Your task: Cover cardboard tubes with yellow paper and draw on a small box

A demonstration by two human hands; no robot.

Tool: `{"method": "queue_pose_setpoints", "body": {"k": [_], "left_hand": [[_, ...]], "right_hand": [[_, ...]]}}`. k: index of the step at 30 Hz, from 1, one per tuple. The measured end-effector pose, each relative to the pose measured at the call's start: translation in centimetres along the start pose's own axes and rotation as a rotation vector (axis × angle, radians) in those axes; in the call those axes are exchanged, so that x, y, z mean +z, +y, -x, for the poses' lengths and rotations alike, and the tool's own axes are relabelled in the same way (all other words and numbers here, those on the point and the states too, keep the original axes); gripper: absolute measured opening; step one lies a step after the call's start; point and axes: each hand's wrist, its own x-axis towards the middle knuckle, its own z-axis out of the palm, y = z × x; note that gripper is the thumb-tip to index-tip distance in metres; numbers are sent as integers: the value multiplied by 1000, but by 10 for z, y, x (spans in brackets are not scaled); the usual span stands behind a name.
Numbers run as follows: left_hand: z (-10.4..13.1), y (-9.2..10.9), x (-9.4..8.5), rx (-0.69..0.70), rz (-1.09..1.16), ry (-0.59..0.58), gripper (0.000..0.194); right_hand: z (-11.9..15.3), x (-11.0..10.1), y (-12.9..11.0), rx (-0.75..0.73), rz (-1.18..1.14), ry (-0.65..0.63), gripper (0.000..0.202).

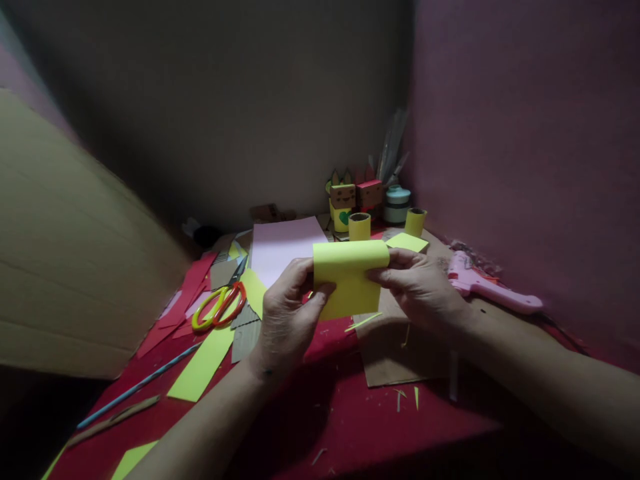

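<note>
A sheet of yellow paper (350, 287) is held up between both hands, its upper edge curled over into a roll. My left hand (293, 310) grips its left side, thumb on the front. On the right side, the thumb and fingers of my right hand (420, 283) pinch the same sheet. Behind it stand two short yellow tubes, one just beyond the paper (359, 228) and another yellow tube (415, 223) farther right. A small yellow piece (407, 242) lies near my right hand.
Scissors (220, 307) with yellow and red handles lie left, near a yellow strip (203, 365) and a blue pencil-like stick (140, 385). Pink paper (285, 247) and cardboard (400, 353) cover parts of the red table. A pink glue gun (493, 285) rests right; box figures (343, 207) stand behind.
</note>
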Motion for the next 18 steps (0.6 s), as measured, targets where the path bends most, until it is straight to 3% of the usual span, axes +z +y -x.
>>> {"method": "queue_pose_setpoints", "body": {"k": [6,13,18], "left_hand": [[-3,1,-2,-48,23,-46,22],[-4,2,-4,0,-4,59,10],[-6,4,-4,-141,25,73,11]], "right_hand": [[1,2,-4,29,0,6,21],[0,0,-1,49,-17,0,21],[1,-1,0,33,37,-50,21]]}}
